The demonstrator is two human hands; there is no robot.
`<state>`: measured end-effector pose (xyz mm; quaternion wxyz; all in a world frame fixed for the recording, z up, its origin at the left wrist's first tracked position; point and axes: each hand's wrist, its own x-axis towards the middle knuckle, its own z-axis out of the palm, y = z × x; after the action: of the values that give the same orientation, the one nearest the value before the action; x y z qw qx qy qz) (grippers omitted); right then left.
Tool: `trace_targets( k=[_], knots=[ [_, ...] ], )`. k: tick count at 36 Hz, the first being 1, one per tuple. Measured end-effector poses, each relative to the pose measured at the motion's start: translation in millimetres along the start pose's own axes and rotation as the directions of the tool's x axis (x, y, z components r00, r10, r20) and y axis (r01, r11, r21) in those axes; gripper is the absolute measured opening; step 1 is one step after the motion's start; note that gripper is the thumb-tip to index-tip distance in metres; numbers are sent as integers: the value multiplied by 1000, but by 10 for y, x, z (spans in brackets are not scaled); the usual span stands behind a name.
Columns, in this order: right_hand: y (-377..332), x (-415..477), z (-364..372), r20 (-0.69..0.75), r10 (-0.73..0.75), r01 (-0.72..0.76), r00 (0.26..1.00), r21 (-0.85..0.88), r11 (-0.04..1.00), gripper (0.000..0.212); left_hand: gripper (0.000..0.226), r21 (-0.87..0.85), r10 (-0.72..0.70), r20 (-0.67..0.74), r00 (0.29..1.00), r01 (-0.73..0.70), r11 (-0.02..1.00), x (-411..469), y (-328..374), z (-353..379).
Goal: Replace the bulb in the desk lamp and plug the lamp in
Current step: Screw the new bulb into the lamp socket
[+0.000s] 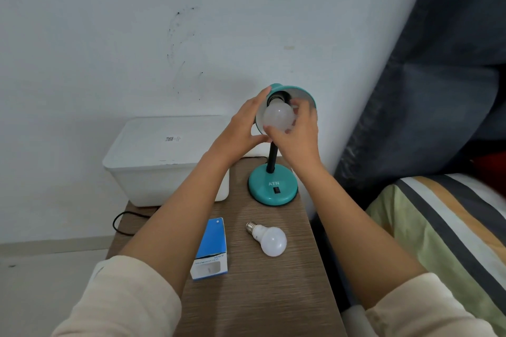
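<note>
Both hands work at the head of the small teal metal desk lamp (273, 186), one on the shade, one on the bulb.

The right hand (297, 128) is closed with its fingers around the frosted white round bulb (278, 117), which sits in the black socket inside the teal shade (304, 96); the left hand (243, 123) is curved against the rim of the shade and steadies it. I think the bulb should be turned straight on its axis, with light pressure, so the thread does not cross. A second white bulb with a metal screw base (269, 239) lies loose on the brown wooden bedside table (260, 295), just beside a blue and white cardboard box (210, 249). This bulb could roll, and the table edge toward the bed is near. The white plastic box (164, 161) and the wall leave little room behind the lamp; a black cable (123, 223) hangs off the left edge, its plug not visible.
</note>
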<state>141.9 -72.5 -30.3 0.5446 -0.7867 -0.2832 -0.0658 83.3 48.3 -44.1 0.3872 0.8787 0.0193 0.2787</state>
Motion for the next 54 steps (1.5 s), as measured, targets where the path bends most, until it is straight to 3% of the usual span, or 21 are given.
trace_targets(
  k=[3,7,10,13,17,21,27,31,37,41,43,48,51,54],
  knots=[
    [45,22,-23,6,-9,9,1000,-69,998,56,94,-15,-15,-2,1000,15,1000,-1,-9,2],
    [17,89,-65,54,215,-220,975,135,966,51,95,-15,-20,7,1000,20,1000,9,-12,-9],
    [-5,66,-58,44,123,-126,991,75,989,65,94,-13,-7,18,1000,7,1000,15,3,-2],
    [30,50,-41,20,-18,19,1000,-25,1000,60,94,-13,-9,13,1000,9,1000,14,-9,5],
    [41,97,-56,-8,88,-87,996,65,994,57,96,-12,-24,1,1000,24,1000,9,-29,-20],
    [28,84,-42,35,-3,4,999,-9,1000,68,94,-22,-14,11,1000,14,1000,-1,-10,-1],
    [47,57,-32,45,98,-97,994,-7,995,58,94,-13,-19,9,1000,19,1000,-9,-4,-12],
    [32,50,-18,20,19,-18,1000,-34,999,69,93,-11,-13,7,1000,13,1000,-20,4,-7],
    [66,57,-32,15,113,-113,994,22,993,53,96,-9,-31,3,1000,31,999,-16,-17,-18],
    [31,37,-46,3,56,-56,998,5,998,74,94,-16,-22,4,1000,22,1000,-22,-5,-5],
    [48,30,-36,21,17,-16,1000,-47,999,68,93,-15,-19,5,1000,20,1000,-25,-1,2],
    [68,18,-25,43,100,-100,994,-10,995,57,96,-12,-28,-3,1000,28,1000,-18,-3,-13],
    [44,-16,-15,48,19,-16,999,-52,998,65,92,-4,-12,-5,1000,12,1000,-31,4,0],
    [62,-22,-8,36,-29,31,999,-78,996,58,93,-7,-22,-1,1000,22,1000,-39,8,2]
  ],
)
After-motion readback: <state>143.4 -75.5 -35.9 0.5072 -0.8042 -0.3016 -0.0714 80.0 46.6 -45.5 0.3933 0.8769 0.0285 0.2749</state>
